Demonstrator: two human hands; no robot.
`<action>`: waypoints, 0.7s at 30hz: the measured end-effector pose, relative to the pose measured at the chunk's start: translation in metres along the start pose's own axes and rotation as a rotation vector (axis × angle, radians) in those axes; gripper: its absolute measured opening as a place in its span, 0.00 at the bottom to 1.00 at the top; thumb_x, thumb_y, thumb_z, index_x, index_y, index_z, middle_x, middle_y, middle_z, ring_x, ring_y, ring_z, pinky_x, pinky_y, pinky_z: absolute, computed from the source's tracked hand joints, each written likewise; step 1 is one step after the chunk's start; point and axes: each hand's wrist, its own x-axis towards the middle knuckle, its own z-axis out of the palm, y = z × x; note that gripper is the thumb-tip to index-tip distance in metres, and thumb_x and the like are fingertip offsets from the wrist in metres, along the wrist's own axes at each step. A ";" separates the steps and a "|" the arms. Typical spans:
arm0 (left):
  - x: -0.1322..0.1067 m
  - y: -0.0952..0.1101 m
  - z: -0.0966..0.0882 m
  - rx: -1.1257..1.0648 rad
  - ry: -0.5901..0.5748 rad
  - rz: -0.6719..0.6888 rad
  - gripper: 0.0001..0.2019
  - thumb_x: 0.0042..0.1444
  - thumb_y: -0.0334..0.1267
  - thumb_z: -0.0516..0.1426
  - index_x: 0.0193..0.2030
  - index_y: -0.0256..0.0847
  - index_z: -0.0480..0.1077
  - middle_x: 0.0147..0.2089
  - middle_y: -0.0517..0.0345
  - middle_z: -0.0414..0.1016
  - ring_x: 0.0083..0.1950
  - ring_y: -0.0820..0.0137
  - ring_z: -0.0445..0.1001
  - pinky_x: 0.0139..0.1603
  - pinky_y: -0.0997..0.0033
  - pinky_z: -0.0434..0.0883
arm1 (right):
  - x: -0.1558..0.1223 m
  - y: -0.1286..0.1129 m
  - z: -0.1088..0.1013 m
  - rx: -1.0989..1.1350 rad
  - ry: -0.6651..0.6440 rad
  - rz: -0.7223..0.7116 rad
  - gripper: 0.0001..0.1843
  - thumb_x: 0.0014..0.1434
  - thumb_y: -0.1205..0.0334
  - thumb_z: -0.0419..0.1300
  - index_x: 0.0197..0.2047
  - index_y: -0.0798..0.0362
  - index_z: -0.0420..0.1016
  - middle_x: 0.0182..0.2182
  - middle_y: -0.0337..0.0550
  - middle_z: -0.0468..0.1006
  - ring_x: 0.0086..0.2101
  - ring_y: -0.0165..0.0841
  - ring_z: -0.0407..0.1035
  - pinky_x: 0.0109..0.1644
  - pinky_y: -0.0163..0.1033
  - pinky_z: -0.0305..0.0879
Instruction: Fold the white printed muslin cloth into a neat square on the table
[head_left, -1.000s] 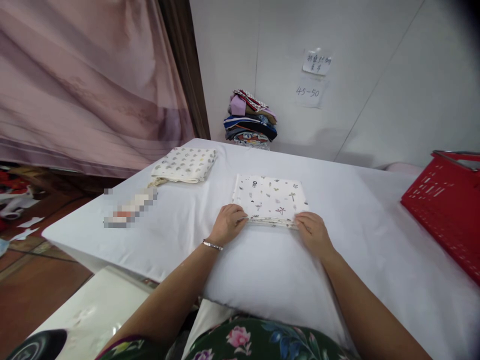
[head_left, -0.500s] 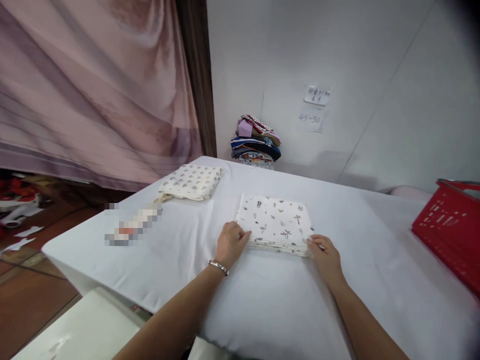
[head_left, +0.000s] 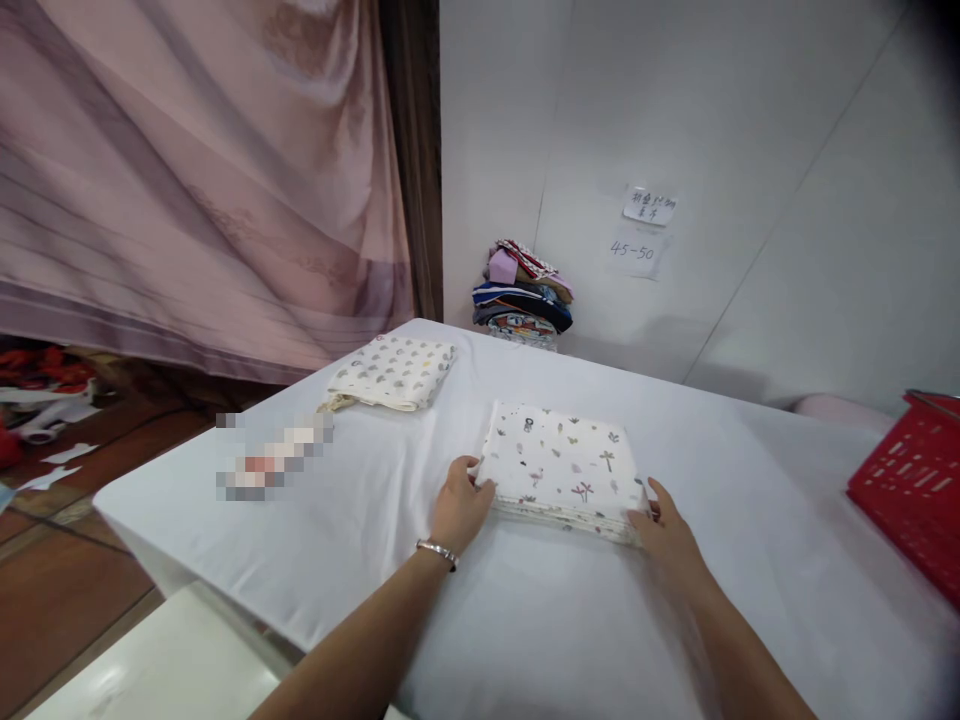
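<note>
A folded white cloth with small printed figures (head_left: 564,466) lies flat on the white-covered table (head_left: 390,500) in front of me. My left hand (head_left: 459,508), with a bracelet at the wrist, grips the cloth's near left corner, thumb on top. At the near right corner my right hand (head_left: 667,540) holds the edge the same way, fingers curled under it. A second folded cloth with a grey dotted print (head_left: 393,372) rests farther off at the left of the table.
A stack of folded colourful clothes (head_left: 525,295) stands at the table's far edge against the white wall. A red plastic basket (head_left: 911,480) sits at the right. A blurred patch (head_left: 271,455) lies near the left edge. A pink curtain (head_left: 195,180) hangs left.
Both hands slid outward from the cloth's near edge to its two near corners and took hold there. The view tilted up and the cloth sits a little farther forward.
</note>
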 end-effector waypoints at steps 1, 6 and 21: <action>0.000 0.001 0.000 -0.007 -0.008 -0.010 0.15 0.51 0.38 0.53 0.47 0.44 0.59 0.35 0.59 0.70 0.34 0.69 0.71 0.37 0.70 0.65 | 0.001 -0.003 -0.002 -0.036 -0.022 0.013 0.40 0.49 0.50 0.55 0.64 0.46 0.49 0.47 0.45 0.70 0.42 0.38 0.68 0.45 0.42 0.62; -0.007 0.007 0.000 -0.058 -0.026 -0.043 0.10 0.50 0.35 0.53 0.40 0.43 0.59 0.31 0.61 0.69 0.31 0.71 0.69 0.34 0.72 0.63 | 0.004 -0.019 -0.020 0.006 -0.181 0.056 0.43 0.46 0.56 0.56 0.65 0.45 0.47 0.38 0.41 0.71 0.33 0.35 0.69 0.36 0.38 0.63; -0.004 0.024 -0.006 0.215 -0.021 0.351 0.28 0.49 0.33 0.51 0.59 0.36 0.52 0.62 0.43 0.56 0.63 0.61 0.56 0.59 0.60 0.60 | 0.020 -0.025 -0.032 -0.316 -0.101 -0.336 0.36 0.52 0.52 0.51 0.63 0.55 0.54 0.61 0.48 0.57 0.59 0.41 0.53 0.59 0.44 0.53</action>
